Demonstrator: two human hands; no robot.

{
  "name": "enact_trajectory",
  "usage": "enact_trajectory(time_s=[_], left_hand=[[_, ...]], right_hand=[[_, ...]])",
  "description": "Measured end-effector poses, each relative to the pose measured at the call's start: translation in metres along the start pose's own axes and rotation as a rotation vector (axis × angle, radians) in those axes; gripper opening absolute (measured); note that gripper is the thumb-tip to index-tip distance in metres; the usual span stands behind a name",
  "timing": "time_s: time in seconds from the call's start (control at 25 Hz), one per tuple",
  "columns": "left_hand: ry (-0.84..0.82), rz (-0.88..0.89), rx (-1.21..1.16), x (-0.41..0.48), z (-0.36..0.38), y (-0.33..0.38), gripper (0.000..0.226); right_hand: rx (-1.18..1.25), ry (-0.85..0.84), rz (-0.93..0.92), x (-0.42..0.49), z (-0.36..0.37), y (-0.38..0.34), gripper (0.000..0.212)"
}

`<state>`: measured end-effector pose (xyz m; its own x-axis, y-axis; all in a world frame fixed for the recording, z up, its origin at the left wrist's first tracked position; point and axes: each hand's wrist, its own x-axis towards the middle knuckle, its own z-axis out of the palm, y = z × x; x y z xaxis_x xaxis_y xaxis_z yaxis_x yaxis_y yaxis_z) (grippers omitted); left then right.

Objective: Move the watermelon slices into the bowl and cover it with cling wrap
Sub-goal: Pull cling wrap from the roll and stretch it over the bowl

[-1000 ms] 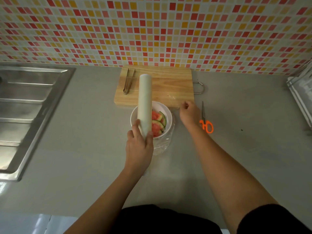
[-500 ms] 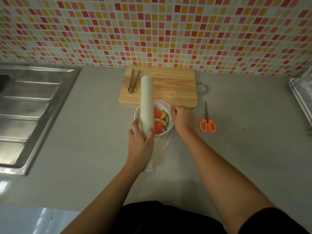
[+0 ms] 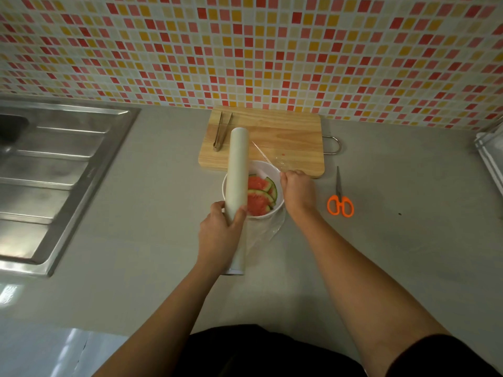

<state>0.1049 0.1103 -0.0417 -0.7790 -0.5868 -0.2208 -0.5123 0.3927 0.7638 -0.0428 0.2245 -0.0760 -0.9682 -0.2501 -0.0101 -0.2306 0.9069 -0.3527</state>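
Observation:
A white bowl (image 3: pixel 261 167) stands on the grey counter just in front of the cutting board, with several watermelon slices (image 3: pixel 258 194) inside. My left hand (image 3: pixel 221 229) grips a long white cling wrap roll (image 3: pixel 238 170) that lies over the bowl's left side. My right hand (image 3: pixel 297 190) is at the bowl's right rim and pinches the clear film (image 3: pixel 265 156), which stretches from the roll's far end to my fingers. More loose film hangs crumpled in front of the bowl.
A wooden cutting board (image 3: pixel 288 137) with metal tongs (image 3: pixel 221 130) lies against the tiled wall. Orange-handled scissors (image 3: pixel 339 198) rest to the right of the bowl. A steel sink (image 3: pixel 54 170) fills the left side. A rack edge (image 3: pixel 490 153) shows at far right.
My right hand moved from the counter near the scissors to the bowl's right rim and took hold of the film. The left hand kept its grip on the roll.

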Motion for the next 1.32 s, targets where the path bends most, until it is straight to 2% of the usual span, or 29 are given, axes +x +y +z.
enact_trajectory(time_s=[0.2,0.32,0.44,0.52,0.68,0.84,0.96,1.04,1.16,1.32], left_hand=[[0.013,0.105,0.221,0.002,0.002,0.009,0.038],[0.004,0.137,0.402,0.006,0.009,0.013,0.031],[-0.001,0.063,0.428,0.009,0.007,0.019,0.050],[0.008,0.073,0.455,0.009,0.006,0.017,0.052],[0.051,0.084,0.362,0.012,-0.002,0.007,0.036],[0.050,0.002,0.216,0.016,-0.011,0.000,0.040],[0.051,0.018,0.123,0.014,-0.013,0.000,0.034],[0.028,0.036,0.105,0.015,-0.013,-0.002,0.041],[0.000,0.012,0.100,0.021,-0.013,-0.009,0.063],[-0.007,-0.048,0.063,0.029,-0.018,-0.015,0.042]], right_hand=[[-0.062,-0.020,-0.039,-0.001,-0.001,0.000,0.026],[-0.006,-0.011,-0.014,0.000,-0.002,0.000,0.029],[-0.040,-0.016,-0.033,0.000,-0.003,-0.001,0.029],[-0.097,-0.031,-0.073,0.000,-0.005,-0.001,0.026],[-0.147,-0.037,-0.100,-0.001,-0.006,-0.002,0.025],[-0.169,-0.034,-0.108,-0.003,-0.007,-0.002,0.026],[-0.166,-0.030,-0.095,-0.002,-0.007,-0.003,0.025],[-0.173,-0.042,-0.101,0.000,-0.008,-0.003,0.025],[-0.163,-0.046,-0.092,0.003,-0.009,-0.002,0.025],[-0.159,-0.031,-0.099,0.004,-0.007,-0.002,0.023]])
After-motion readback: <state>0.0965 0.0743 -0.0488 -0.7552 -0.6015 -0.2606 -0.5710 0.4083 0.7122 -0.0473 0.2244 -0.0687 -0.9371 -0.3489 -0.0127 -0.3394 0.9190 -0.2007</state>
